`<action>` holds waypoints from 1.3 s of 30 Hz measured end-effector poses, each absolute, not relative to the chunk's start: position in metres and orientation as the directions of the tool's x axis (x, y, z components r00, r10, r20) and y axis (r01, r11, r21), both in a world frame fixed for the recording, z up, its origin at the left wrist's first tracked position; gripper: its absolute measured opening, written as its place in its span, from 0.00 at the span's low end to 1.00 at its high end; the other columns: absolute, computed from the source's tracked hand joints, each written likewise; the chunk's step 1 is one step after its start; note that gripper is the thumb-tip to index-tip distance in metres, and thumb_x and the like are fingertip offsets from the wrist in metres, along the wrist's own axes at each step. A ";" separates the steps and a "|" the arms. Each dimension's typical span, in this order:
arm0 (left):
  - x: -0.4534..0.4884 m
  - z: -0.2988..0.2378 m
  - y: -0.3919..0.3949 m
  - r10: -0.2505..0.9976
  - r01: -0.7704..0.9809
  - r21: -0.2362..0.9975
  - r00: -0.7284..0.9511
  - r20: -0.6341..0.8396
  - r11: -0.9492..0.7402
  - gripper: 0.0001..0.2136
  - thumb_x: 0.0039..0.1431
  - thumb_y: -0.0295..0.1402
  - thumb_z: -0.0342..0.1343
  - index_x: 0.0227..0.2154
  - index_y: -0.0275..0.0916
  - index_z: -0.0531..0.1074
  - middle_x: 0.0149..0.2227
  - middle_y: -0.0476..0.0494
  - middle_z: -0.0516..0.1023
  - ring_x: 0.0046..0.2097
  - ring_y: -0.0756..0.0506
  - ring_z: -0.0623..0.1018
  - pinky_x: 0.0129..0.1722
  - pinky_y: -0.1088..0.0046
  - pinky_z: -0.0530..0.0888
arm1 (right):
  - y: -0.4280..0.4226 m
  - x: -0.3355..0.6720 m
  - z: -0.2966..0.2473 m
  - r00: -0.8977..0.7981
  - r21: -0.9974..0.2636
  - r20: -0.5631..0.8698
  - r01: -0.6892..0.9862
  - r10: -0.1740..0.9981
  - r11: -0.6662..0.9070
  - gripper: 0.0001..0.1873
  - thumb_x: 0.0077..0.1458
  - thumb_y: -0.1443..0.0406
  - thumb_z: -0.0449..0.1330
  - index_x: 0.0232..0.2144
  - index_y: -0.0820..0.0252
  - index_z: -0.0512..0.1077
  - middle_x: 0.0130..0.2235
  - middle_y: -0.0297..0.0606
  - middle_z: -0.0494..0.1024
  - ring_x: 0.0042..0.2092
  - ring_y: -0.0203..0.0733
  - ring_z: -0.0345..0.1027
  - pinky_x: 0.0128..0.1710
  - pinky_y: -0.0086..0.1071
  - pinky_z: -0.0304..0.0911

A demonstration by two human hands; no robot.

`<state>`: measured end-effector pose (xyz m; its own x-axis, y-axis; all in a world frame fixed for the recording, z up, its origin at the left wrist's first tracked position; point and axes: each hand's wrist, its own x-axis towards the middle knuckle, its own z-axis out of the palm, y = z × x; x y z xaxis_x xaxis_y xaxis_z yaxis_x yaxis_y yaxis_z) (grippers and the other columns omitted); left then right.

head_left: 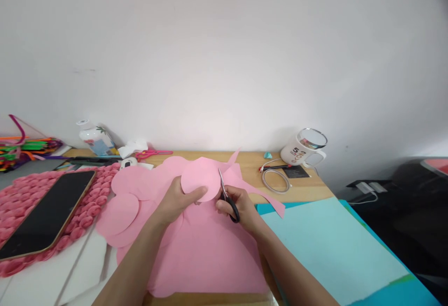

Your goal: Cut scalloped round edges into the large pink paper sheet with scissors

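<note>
Between thumb and fingers, my left hand grips a round piece of pink paper. Black-handled scissors are in my right hand, their blades at the right edge of that circle. A narrow curling strip of pink paper trails off to the right, past the scissors. Under both hands lies a large pink sheet. Several cut pink circles overlap to the left. Some of my fingertips are hidden behind the paper and the handles.
A phone rests on a pink braided mat at left. Along the wall stand a white bottle, pink scissors and a mug. A coiled cable lies before the mug. Light blue paper covers the right side.
</note>
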<state>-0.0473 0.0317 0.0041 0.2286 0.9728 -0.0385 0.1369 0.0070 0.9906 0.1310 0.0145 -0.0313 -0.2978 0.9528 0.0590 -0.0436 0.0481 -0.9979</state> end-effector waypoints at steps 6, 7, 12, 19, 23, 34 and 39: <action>-0.043 0.006 0.032 0.980 0.076 0.997 0.197 -0.033 0.018 0.11 0.48 0.37 0.58 0.31 0.34 0.73 0.28 0.45 0.77 0.31 0.46 0.74 0.29 0.73 0.71 | 0.014 0.130 -0.031 -0.294 -0.998 0.042 -0.052 0.955 0.028 0.13 0.45 0.57 0.61 0.23 0.62 0.67 0.17 0.28 0.65 0.19 0.31 0.55 0.19 0.25 0.51; -0.041 0.008 0.031 0.982 0.077 0.997 0.188 -0.029 0.015 0.10 0.49 0.37 0.57 0.27 0.34 0.72 0.26 0.46 0.77 0.29 0.47 0.74 0.28 0.74 0.70 | 0.014 0.129 -0.030 -0.290 -0.998 0.041 -0.054 0.956 0.026 0.13 0.44 0.57 0.62 0.23 0.62 0.67 0.17 0.28 0.65 0.19 0.31 0.55 0.19 0.25 0.51; -0.031 0.021 0.025 0.984 0.123 0.992 0.170 -0.050 0.029 0.14 0.52 0.37 0.54 0.15 0.35 0.69 0.13 0.49 0.71 0.21 0.49 0.71 0.25 0.75 0.68 | 0.013 0.124 -0.028 -0.289 -0.995 0.028 -0.095 0.957 0.000 0.14 0.42 0.57 0.63 0.21 0.62 0.67 0.16 0.27 0.64 0.18 0.30 0.55 0.18 0.25 0.51; -0.030 0.020 0.025 0.988 0.206 0.978 0.146 -0.055 0.024 0.10 0.44 0.33 0.57 0.13 0.37 0.67 0.09 0.52 0.66 0.18 0.49 0.67 0.25 0.74 0.68 | 0.015 0.125 -0.027 -0.254 -0.994 0.046 -0.109 0.966 0.019 0.17 0.37 0.57 0.67 0.22 0.62 0.66 0.19 0.27 0.63 0.20 0.30 0.52 0.20 0.26 0.49; -0.033 0.021 0.025 0.970 0.222 0.975 0.229 -0.078 0.026 0.14 0.44 0.33 0.56 0.09 0.38 0.63 0.08 0.54 0.63 0.17 0.52 0.63 0.24 0.74 0.66 | 0.016 0.127 -0.028 -0.277 -0.989 0.071 -0.144 0.958 0.031 0.18 0.35 0.57 0.68 0.24 0.62 0.66 0.22 0.28 0.63 0.22 0.30 0.52 0.22 0.26 0.50; -0.034 0.024 0.024 0.969 0.193 0.981 0.240 -0.059 0.012 0.12 0.46 0.33 0.56 0.12 0.38 0.64 0.09 0.54 0.64 0.18 0.51 0.65 0.25 0.75 0.66 | 0.015 0.126 -0.026 -0.285 -0.993 0.059 -0.114 0.957 0.028 0.20 0.37 0.54 0.66 0.23 0.61 0.65 0.20 0.27 0.59 0.22 0.29 0.46 0.20 0.25 0.44; -0.039 0.017 0.027 0.964 0.149 0.989 0.264 -0.041 0.001 0.12 0.48 0.34 0.55 0.14 0.37 0.65 0.10 0.53 0.65 0.18 0.51 0.65 0.22 0.75 0.65 | 0.015 0.127 -0.029 -0.295 -0.992 0.059 -0.120 0.954 0.024 0.19 0.37 0.53 0.66 0.24 0.61 0.66 0.20 0.27 0.60 0.22 0.30 0.48 0.20 0.26 0.45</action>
